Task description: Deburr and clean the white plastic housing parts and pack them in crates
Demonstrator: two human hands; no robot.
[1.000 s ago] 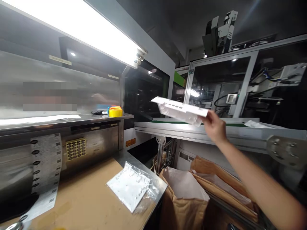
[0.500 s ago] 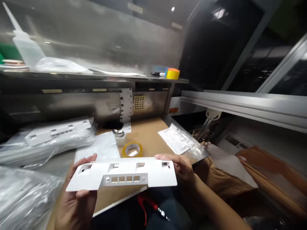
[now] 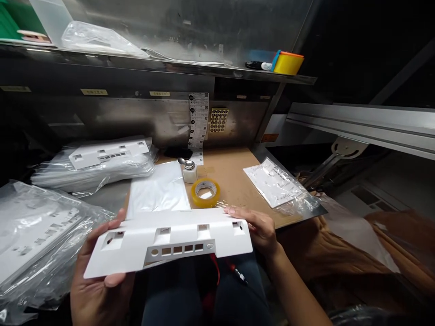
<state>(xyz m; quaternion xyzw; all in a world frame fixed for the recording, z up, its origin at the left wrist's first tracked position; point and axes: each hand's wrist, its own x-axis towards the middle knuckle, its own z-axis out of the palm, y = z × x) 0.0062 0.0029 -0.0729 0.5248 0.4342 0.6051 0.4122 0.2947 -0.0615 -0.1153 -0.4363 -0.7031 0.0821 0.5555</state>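
While the left hand [image 3: 98, 290] and right hand [image 3: 261, 228] each have their grip closed on one end of the white plastic cover [image 3: 132, 251], held near, above the lap [image 3: 170, 294], a loosened finger could let its smooth surface slip and scuff. Square cut-outs pierce the angled shell. Farther lies a glossy yellow tape roll [image 3: 196, 195] on the brown bench [image 3: 233, 170]; left, a crinkled clear bag [image 3: 57, 253].

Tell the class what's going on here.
A person holds a white plastic part with both bare hands, the left hand at one end and the right hand at the other. Beyond it, a roll of yellow tape lies on the brown work surface. Another white part lies to the right, with clear plastic around it.
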